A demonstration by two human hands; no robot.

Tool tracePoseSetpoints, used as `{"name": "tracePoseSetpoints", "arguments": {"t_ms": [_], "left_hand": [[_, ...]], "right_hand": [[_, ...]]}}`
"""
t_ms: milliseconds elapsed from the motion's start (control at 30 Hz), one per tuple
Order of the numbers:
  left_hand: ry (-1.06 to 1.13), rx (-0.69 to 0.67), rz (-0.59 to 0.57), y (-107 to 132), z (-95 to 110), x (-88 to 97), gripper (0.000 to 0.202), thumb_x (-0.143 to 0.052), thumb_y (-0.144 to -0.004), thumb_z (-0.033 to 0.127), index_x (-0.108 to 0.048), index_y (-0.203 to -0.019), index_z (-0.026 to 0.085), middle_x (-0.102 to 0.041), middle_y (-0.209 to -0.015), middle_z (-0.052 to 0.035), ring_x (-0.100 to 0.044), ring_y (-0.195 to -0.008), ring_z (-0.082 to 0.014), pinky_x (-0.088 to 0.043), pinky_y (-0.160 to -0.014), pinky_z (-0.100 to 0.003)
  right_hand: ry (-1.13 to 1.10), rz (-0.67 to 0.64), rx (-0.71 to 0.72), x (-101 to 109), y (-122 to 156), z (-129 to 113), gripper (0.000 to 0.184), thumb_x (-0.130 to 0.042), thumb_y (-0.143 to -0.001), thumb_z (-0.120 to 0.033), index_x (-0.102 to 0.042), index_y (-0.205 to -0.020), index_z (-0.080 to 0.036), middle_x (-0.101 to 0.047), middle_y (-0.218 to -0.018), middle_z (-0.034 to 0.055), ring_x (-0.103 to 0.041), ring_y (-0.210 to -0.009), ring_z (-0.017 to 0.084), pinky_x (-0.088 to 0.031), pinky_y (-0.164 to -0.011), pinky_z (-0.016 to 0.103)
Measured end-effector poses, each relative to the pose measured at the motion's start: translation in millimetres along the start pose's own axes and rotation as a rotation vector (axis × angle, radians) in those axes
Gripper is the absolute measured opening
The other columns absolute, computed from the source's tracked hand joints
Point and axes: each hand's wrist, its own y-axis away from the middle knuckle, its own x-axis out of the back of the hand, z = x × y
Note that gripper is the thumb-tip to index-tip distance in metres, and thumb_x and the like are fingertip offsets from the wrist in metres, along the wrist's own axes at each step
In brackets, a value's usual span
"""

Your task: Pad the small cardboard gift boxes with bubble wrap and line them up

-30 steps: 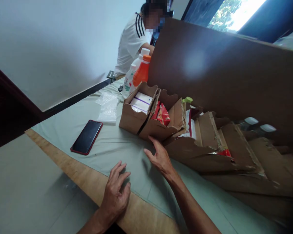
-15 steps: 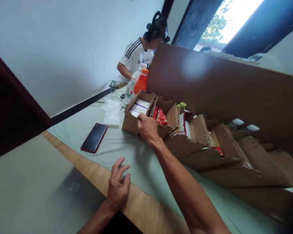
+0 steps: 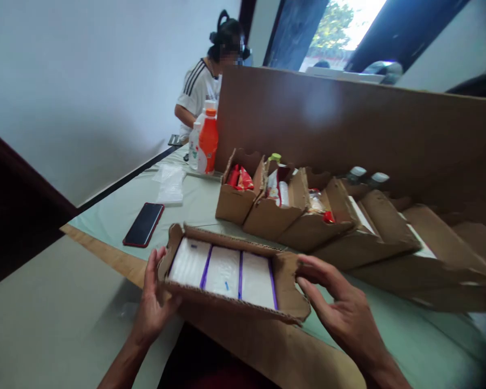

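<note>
An open cardboard box (image 3: 285,281) is held in front of me, over the table's near edge. Inside it lie three white packs (image 3: 223,270) with purple edges, side by side; they look like tissue packs. My left hand (image 3: 156,300) grips the box's left end, thumb low on the near side. At the opposite end my right hand (image 3: 340,300) has its fingers and thumb closed on the notched cardboard wall. Behind the box stands a row of similar boxes; the nearest one (image 3: 235,205) contains red packets (image 3: 241,178).
A phone (image 3: 143,224) and clear plastic wrapping (image 3: 170,185) lie on the green cloth at left. Bottles, one an orange bottle (image 3: 208,141), stand beyond. A tall cardboard panel (image 3: 328,119) rises behind the row. Another person (image 3: 194,89) sits at the far end.
The box of white packs has left the row's left end and come toward me. My left hand, empty before, now holds its left end; my right hand has moved to its right end.
</note>
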Motion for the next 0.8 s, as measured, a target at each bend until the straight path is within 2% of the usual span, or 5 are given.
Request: {"name": "tracePoseSetpoints", "arguments": {"t_ms": [133,267,400,633,800], "left_hand": [[-0.283,0.086,-0.149,13.7,-14.4,3.8,0.069,-0.077,-0.068,0.069,-0.074,-0.114,0.017,-0.077,-0.109,-0.0163,-0.07,-0.113,-0.0418,-0.059,-0.096,-0.053],[-0.402,0.123,-0.138,16.3,-23.8,5.6,0.055,-0.071,-0.07,0.073,-0.074,-0.083,0.02,-0.076,-0.082,-0.012,-0.074,-0.091,-0.041,-0.061,-0.086,-0.056],[-0.304,0.159,-0.228,3.9,-6.4,-38.5,0.06,-0.078,-0.065,0.069,-0.072,-0.091,0.016,-0.076,-0.087,-0.0132,-0.074,-0.09,-0.0384,-0.062,-0.083,-0.051],[-0.086,-0.07,-0.423,-34.4,26.1,-161.8,0.052,-0.071,-0.078,0.043,-0.062,-0.121,0.015,-0.072,-0.115,-0.0137,-0.067,-0.113,-0.0308,-0.054,-0.101,-0.047],[-0.209,-0.151,-0.528,-12.7,10.7,-147.6,0.055,-0.06,-0.088,0.026,-0.053,-0.143,0.019,-0.064,-0.14,-0.015,-0.061,-0.131,-0.0292,-0.05,-0.11,-0.047]], "right_hand": [[-0.121,-0.104,-0.065,-5.7,55.3,16.4,0.08,-0.073,-0.089,-0.046,-0.037,-0.159,-0.03,-0.066,-0.14,0.0128,-0.071,-0.116,0.03,-0.062,-0.092,0.043],[-0.148,-0.016,-0.091,-66.4,87.0,15.5,0.076,-0.075,-0.085,-0.046,-0.047,-0.152,-0.026,-0.065,-0.136,0.0148,-0.065,-0.122,0.036,-0.058,-0.098,0.053],[-0.057,0.231,-0.169,-79.7,90.5,29.5,0.044,-0.065,-0.092,-0.04,-0.061,-0.131,-0.021,-0.071,-0.113,0.0129,-0.069,-0.103,0.03,-0.061,-0.088,0.045],[0.106,0.38,-0.372,-14.9,75.0,89.0,0.042,-0.063,-0.085,-0.054,-0.065,-0.107,-0.018,-0.074,-0.095,0.0113,-0.07,-0.085,0.028,-0.058,-0.077,0.041],[0.151,0.278,-0.546,-33.8,108.7,116.5,0.054,-0.054,-0.091,-0.057,-0.064,-0.123,-0.015,-0.075,-0.107,0.0145,-0.067,-0.071,0.023,-0.056,-0.067,0.039]]}}
